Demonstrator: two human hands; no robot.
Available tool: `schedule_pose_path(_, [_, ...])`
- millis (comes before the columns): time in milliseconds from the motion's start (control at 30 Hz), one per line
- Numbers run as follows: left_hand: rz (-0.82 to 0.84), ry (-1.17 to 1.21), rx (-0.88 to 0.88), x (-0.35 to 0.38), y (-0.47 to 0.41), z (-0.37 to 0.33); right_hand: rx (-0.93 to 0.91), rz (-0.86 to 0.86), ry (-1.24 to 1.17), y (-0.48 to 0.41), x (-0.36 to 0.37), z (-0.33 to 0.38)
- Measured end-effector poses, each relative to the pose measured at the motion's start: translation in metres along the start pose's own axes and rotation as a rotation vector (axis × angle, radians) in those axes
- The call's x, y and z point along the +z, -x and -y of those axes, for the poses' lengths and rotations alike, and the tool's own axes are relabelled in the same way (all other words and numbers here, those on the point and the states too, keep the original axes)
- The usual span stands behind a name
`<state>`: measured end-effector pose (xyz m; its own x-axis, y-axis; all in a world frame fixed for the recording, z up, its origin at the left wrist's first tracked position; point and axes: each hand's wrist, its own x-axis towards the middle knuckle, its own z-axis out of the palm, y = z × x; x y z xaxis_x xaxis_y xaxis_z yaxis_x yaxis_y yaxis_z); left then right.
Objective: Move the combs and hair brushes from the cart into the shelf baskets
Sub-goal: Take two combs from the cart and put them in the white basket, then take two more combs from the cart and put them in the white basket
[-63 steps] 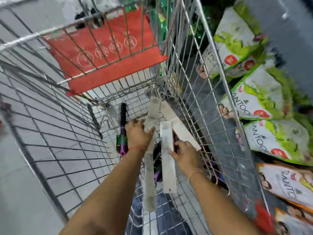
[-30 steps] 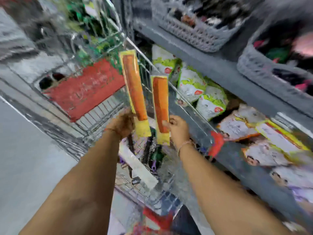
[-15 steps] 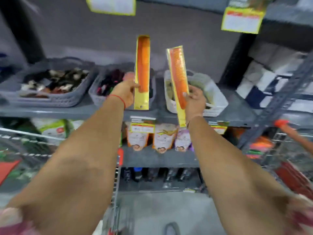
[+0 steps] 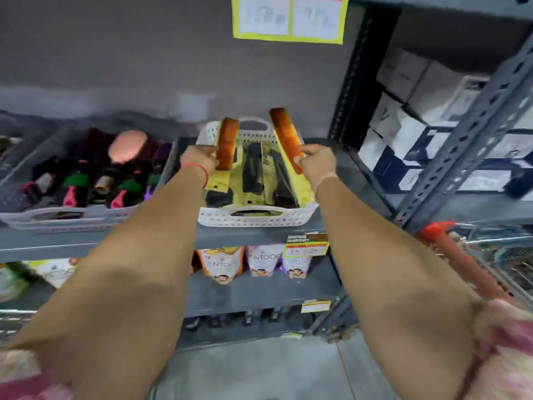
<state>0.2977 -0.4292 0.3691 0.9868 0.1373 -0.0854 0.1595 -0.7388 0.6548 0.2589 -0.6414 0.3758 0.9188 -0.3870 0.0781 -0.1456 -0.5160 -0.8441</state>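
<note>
My left hand (image 4: 200, 161) grips an orange comb in yellow packaging (image 4: 227, 144), and my right hand (image 4: 315, 163) grips a second orange comb (image 4: 285, 137). Both combs hang just over the white perforated basket (image 4: 253, 219) on the shelf, tilted with their tops pointing away from me. Inside that basket lie several packaged black combs (image 4: 252, 168). To its left stands a grey basket (image 4: 66, 215) full of hair brushes (image 4: 128, 142). The cart (image 4: 490, 255) shows only as a red handle and wire at the right edge.
The grey metal shelf (image 4: 245, 236) carries price tags along its front edge. Shampoo pouches (image 4: 222, 264) stand on the shelf below. A slotted steel upright (image 4: 473, 131) rises to the right, with white boxes (image 4: 418, 111) behind it. A yellow-framed sign (image 4: 290, 18) hangs above.
I lifted both combs out of the cart, turned to the shelf, and lowered them from upright down over the white basket.
</note>
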Motion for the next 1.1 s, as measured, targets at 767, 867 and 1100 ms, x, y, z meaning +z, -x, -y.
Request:
schedule_pose_path(767, [-0.670, 0.831, -0.368, -0.222, 0.160, 0.297, -0.481, 0.463, -0.303, 0.229, 0.235, 0.196])
schedule_pose_path(867, [-0.771, 0.878, -0.492, -0.245, 0.209, 0.372, -0.488, 0.640, -0.264, 0.286, 0.304, 0.196])
schedule_pose_path(1100, [-0.646, 0.858, -0.924, -0.204, 0.273, 0.501, -0.508, 1.095, 0.044, 0.348, 0.442, 0.143])
